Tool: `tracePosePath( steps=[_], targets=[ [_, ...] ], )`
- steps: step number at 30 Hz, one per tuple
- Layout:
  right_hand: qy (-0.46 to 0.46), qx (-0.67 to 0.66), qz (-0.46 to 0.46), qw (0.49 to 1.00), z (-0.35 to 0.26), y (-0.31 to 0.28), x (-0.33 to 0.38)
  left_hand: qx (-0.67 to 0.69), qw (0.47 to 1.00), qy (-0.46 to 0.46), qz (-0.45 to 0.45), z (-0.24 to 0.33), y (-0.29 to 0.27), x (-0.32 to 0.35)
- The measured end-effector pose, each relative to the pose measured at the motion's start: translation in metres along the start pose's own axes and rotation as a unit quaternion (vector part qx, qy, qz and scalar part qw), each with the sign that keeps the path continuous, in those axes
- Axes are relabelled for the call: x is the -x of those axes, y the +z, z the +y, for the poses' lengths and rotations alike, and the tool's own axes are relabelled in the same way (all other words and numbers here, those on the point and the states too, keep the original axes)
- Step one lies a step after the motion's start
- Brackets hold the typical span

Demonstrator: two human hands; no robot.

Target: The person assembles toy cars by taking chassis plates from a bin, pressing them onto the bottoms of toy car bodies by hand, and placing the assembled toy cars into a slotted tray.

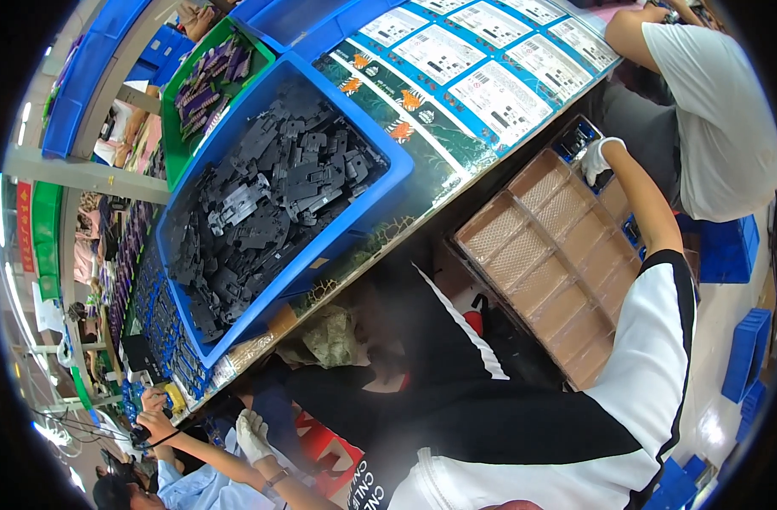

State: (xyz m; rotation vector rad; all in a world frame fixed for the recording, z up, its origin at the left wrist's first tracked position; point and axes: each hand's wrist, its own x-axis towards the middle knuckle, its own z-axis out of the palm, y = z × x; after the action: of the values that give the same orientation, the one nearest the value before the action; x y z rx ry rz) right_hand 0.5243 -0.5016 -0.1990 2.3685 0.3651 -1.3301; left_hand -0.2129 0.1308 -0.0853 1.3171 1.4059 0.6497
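My right hand [598, 160], in a white glove, reaches to the far corner of a brown compartment tray [537, 234]. Its fingers are bent around a small blue-and-black part [603, 180], mostly covered by the glove. Similar blue-and-black parts [575, 138] fill the corner compartment beside it, and a few more [633, 231] lie along the tray's right side. Low on the left, my left hand [252, 435], also gloved, hangs away from the table with its fingers loosely apart and nothing visible in them.
A large blue bin [384, 183] of black plastic pieces stands on the table, beside a green bin [178, 153] of purple-and-grey pieces. Printed card sheets [439, 55] cover the far tabletop. A co-worker [715, 119] sits at right; another person's hands [155, 416] work at lower left.
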Motion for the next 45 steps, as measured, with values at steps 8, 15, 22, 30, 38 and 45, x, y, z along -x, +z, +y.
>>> tracePosePath(
  steps=[8, 15, 22, 30, 38, 45],
  targets=[
    [-0.094, 0.201, -0.081, 0.972, -0.004, -0.009, -0.002, -0.009, 0.999, -0.016, -0.049, -0.003, 0.008, 0.004],
    [-0.109, 0.296, -0.056, 0.947, -0.002, -0.009, -0.012, -0.063, 0.995, -0.022, -0.074, -0.014, 0.009, -0.001],
    [-0.031, 0.328, 0.071, 0.942, 0.004, 0.016, -0.032, -0.100, 0.991, -0.008, -0.085, -0.012, 0.022, 0.006],
    [-0.053, 0.351, 0.074, 0.932, -0.010, -0.020, 0.011, -0.076, 0.991, -0.016, -0.106, -0.008, 0.023, 0.014],
    [-0.248, 0.012, 0.288, 0.925, -0.063, -0.113, 0.139, 0.015, 0.966, 0.051, -0.251, 0.045, 0.136, 0.080],
    [-0.378, -0.365, -0.169, 0.834, -0.196, -0.014, 0.231, 0.316, 0.705, -0.210, -0.599, 0.015, 0.317, 0.174]
  ],
)
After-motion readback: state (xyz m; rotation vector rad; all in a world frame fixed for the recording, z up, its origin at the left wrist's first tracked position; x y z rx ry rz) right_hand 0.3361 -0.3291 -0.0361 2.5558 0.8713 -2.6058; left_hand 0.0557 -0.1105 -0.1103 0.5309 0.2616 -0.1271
